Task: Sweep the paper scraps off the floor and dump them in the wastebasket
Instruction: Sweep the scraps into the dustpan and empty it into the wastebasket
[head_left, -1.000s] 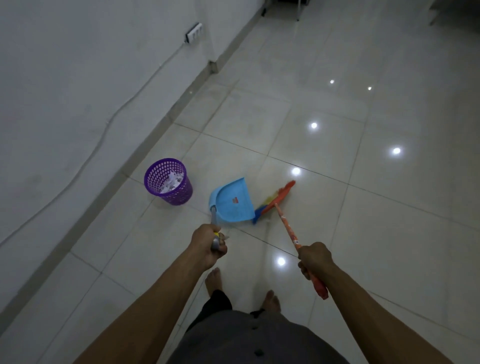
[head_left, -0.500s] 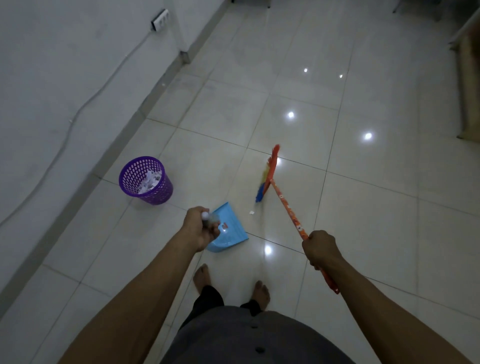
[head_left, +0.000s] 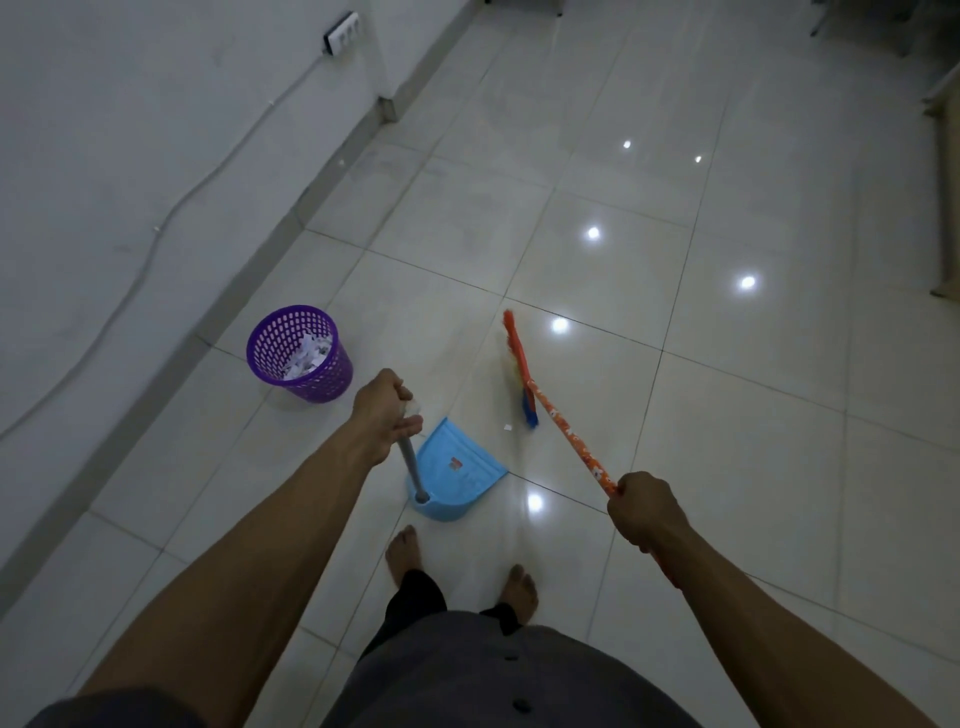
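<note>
Nearest, bare feet on the tiled floor. Just beyond, right hand fisted tight round the orange broom handle; left hand curled round the top of the grey dustpan handle. Blue dustpan flat on the tiles, mouth opening away and rightward toward one small white paper scrap. Scrap between pan lip and near end of the broom head, long axis of the head running away from the body. Short draw toward the pan probably enough; nothing in between. Farther left, near the floor's wall-side edge, purple wastebasket, scraps already inside, closer to the left hand.
</note>
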